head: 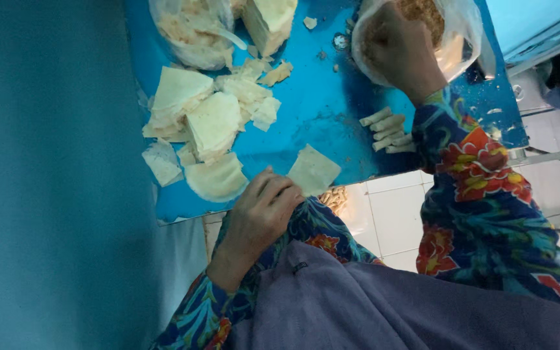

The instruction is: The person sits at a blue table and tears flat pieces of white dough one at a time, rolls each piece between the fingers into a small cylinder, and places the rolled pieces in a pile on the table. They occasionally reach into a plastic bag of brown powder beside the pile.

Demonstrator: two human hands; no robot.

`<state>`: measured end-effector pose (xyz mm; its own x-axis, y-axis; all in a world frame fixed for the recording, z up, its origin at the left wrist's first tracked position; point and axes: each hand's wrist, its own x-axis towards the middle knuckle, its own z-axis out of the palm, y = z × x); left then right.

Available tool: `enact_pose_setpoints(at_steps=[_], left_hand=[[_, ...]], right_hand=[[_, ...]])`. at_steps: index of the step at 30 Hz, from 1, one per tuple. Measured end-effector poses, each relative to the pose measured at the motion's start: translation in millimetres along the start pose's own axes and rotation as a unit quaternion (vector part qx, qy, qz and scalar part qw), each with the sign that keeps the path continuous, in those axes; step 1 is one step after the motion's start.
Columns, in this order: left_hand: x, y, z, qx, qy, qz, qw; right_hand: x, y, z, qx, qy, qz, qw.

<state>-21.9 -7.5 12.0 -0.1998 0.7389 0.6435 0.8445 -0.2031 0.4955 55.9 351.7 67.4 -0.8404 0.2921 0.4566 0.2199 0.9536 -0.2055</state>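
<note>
The left hand (260, 204) rests at the near edge of the blue worktop (319, 104), its fingers loosely curled and pinning a corner of a single wrapper (313, 170), a thin, pale, roughly square sheet lying flat. The right hand (400, 48) reaches into a clear bag of filling (422, 26), a brown, crumbly mass; its fingers are buried in the bag, so I cannot tell whether they are closed on a pinch or not. By the look of it, the step in hand is fetching filling for the sheet laid ready; placing it would call for a small portion set on the wrapper while the left hand keeps it from sliding. Between the two hands lie finished rolls (388, 129), small, pale cylinders side by side. To the left sits a loose stack of wrappers (205, 120), soft and floury with torn edges, with scraps scattered around and another plastic bag (189, 29) beyond.
</note>
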Motion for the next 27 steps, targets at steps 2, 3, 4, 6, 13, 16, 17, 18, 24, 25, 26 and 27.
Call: enact_pose_setpoints(at_steps=[2, 3, 4, 6, 13, 16, 17, 18, 24, 25, 26, 27], left_hand=[[-1.0, -1.7, 0.5, -0.011, 0.001, -0.005, 1.0], [-1.5, -2.4, 0.4, -0.015, 0.003, -0.008, 1.0], [-2.0, -2.7, 0.4, -0.012, 0.006, -0.007, 1.0], [-2.5, -2.8, 0.8, -0.006, 0.012, -0.004, 1.0], [-6.4, -2.7, 2.1, 0.015, 0.015, 0.007, 1.0], [-11.5, -6.0, 4.9, 0.046, 0.013, 0.027, 0.998], [-13.0, -7.3, 7.2, 0.05, 0.021, 0.031, 0.998], [-14.5, -8.6, 9.8, 0.054, 0.03, 0.035, 0.997], [-24.2, -13.0, 23.2, 0.086, 0.026, 0.032, 0.995], [-24.6, -13.4, 24.6, 0.098, 0.025, 0.032, 0.994], [-25.2, -13.1, 25.6, 0.109, 0.024, 0.032, 0.993], [-25.8, -12.6, 26.0, 0.121, 0.024, 0.032, 0.992]], right_hand=[[2.6, -3.7, 1.3, -0.066, -0.004, 0.005, 0.998], [2.9, -5.0, 1.9, -0.074, -0.002, -0.005, 0.997], [3.1, -5.3, 2.5, -0.081, -0.001, -0.017, 0.997], [2.3, -2.9, 3.2, -0.087, -0.004, -0.029, 0.996], [-11.3, 17.0, -24.0, 0.042, -0.01, 0.033, 0.999], [-30.0, -5.6, -42.4, 0.236, -0.095, 0.134, 0.958], [-38.6, -20.7, -44.0, 0.306, -0.125, 0.168, 0.929], [-47.7, -38.7, -42.1, 0.361, -0.137, 0.176, 0.905], [-96.1, -133.0, -10.2, 0.356, -0.199, 0.072, 0.91], [-98.1, -139.6, -5.4, 0.328, -0.197, 0.048, 0.922], [-100.4, -144.0, -3.0, 0.3, -0.196, 0.024, 0.933], [-102.7, -146.7, -1.9, 0.257, -0.187, -0.026, 0.948]])
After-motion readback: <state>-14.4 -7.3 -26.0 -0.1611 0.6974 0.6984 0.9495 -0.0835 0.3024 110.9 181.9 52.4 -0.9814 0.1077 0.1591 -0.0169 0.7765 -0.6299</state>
